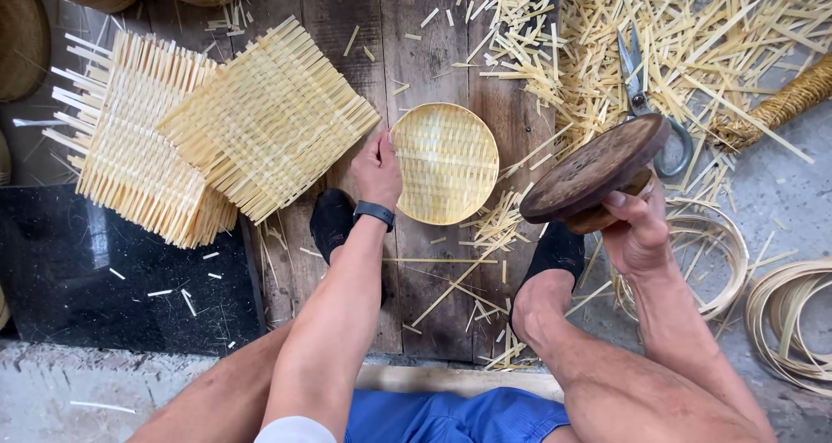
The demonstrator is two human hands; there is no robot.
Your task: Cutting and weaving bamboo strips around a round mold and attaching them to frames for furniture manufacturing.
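Discs first: my left hand (378,170) rests spread-fingered on the round woven disc's (445,162) left edge; right of it, my right hand (637,226) grips the dark wooden mould (595,167). I'd centre mould over weave, pressing evenly.

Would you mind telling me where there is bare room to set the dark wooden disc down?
Mostly bare: the dark slab below the square mats, and boards between mats and round woven tray. Crowded: offcuts around the scissors.
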